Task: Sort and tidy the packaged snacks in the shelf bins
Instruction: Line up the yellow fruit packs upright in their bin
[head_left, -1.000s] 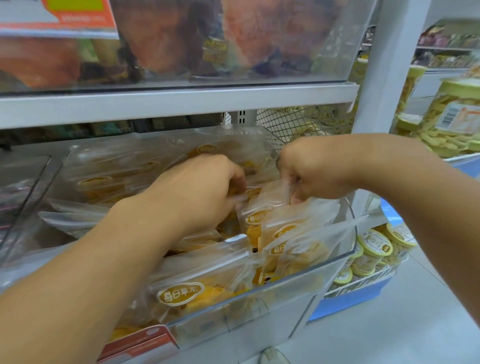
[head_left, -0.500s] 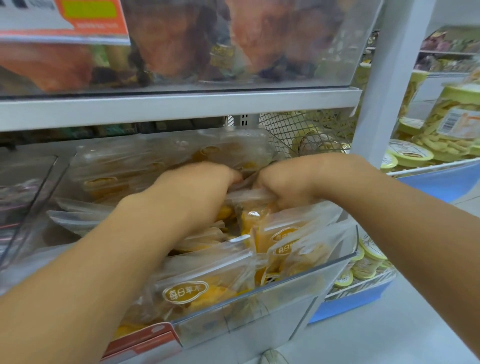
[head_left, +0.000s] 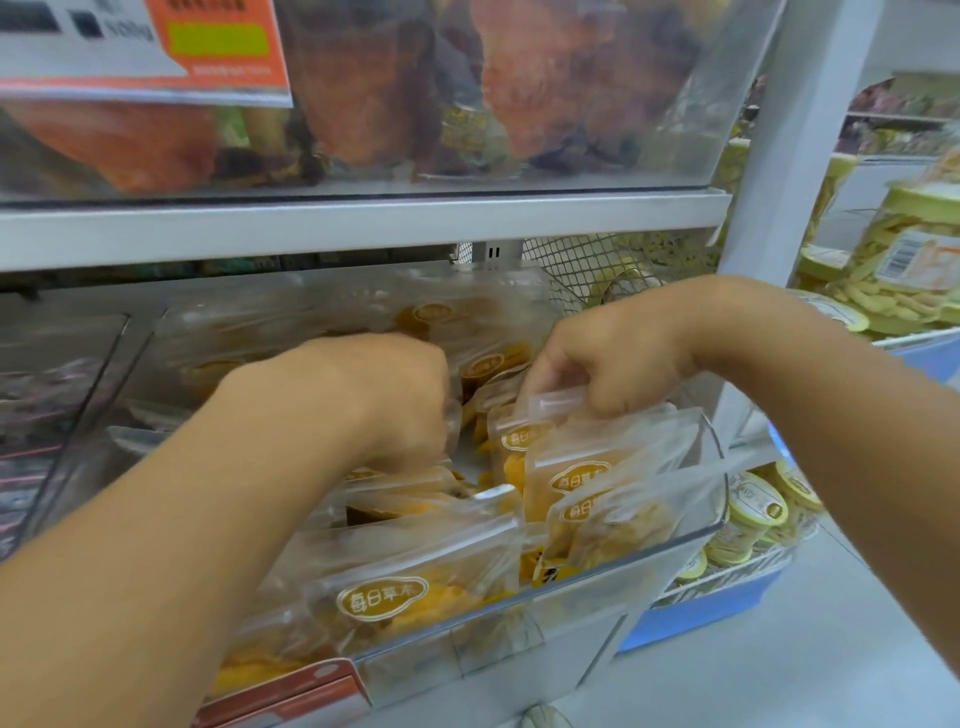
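My right hand (head_left: 618, 358) pinches the top edge of an upright pouch (head_left: 582, 457) at the right side of the clear bin (head_left: 675, 540). My left hand (head_left: 400, 400) is curled down among the pouches mid-bin (whether that grip holds one I cannot tell). More pouches (head_left: 395, 592) lie against the bin's front wall.

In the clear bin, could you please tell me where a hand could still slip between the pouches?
A narrow gap shows between the left hand and the upright pouches that the right hand pinches. The bin is crowded elsewhere: flat pouches fill the front left.
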